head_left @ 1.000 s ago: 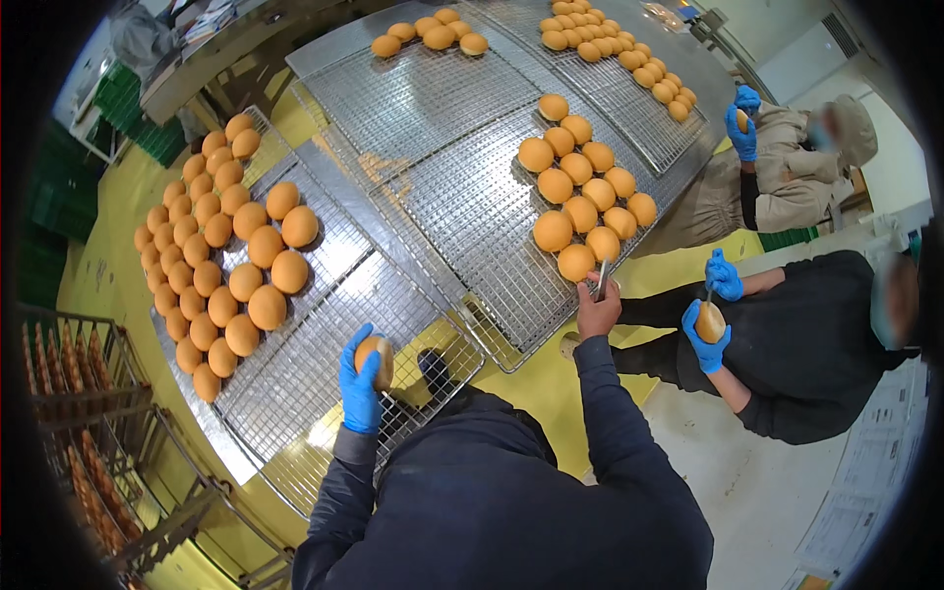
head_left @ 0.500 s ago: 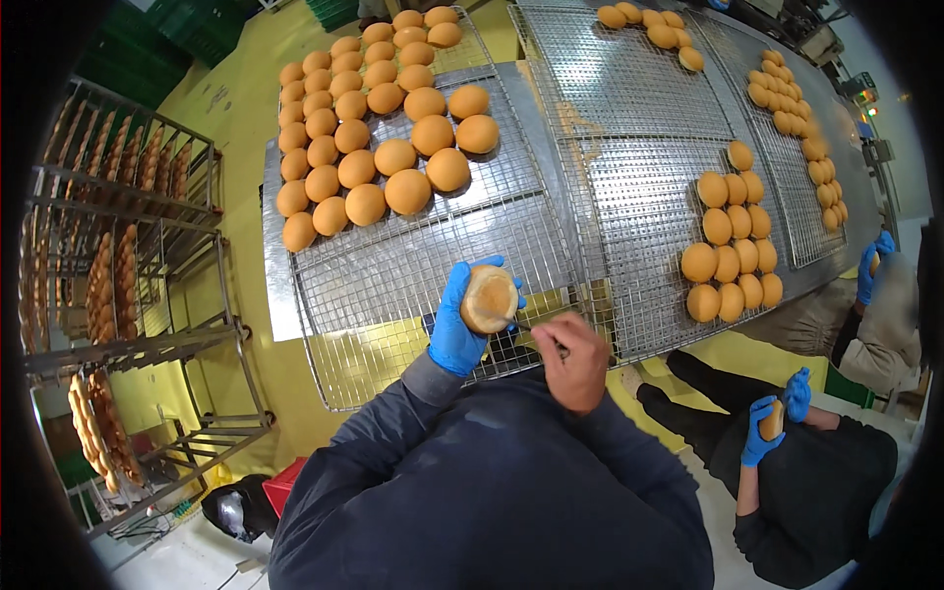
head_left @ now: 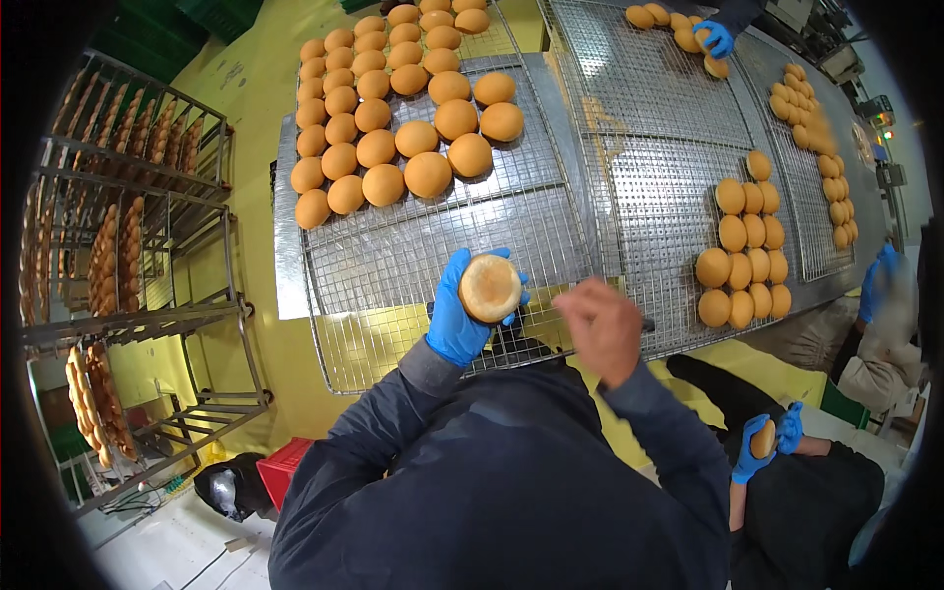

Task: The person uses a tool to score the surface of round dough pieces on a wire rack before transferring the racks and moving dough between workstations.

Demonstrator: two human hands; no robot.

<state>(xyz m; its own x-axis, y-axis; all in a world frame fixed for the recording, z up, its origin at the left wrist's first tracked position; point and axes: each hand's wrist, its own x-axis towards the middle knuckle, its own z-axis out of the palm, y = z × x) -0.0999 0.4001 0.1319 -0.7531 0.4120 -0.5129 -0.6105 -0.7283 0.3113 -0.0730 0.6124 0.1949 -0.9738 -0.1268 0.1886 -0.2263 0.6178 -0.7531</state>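
A round golden bun [head_left: 490, 288] rests in my left hand [head_left: 458, 313], which wears a blue glove. Its pale, flat face is turned up, with a browner patch in the middle, and my gloved fingers curl round its sides. To the right, apart from the bun, my bare right hand [head_left: 602, 329] is closed and slightly blurred. Out of its right side pokes the dark end of a thin tool [head_left: 646, 324]; the rest is hidden, so its kind does not show. Both hands are over the near edge of a wire rack [head_left: 393, 346].
Rows of buns [head_left: 379, 147] cover the rack's far part. Another wire rack [head_left: 654, 197] at right carries more buns. Racked trolleys [head_left: 138, 324] stand left. Co-workers' gloved hands show: one at the far buns [head_left: 715, 39], others holding a bun [head_left: 763, 440] at lower right.
My right hand has drawn back to the right, taking the thin tool off the bun. The left hand still holds the bun. A co-worker's gloved hand has appeared at the far buns.
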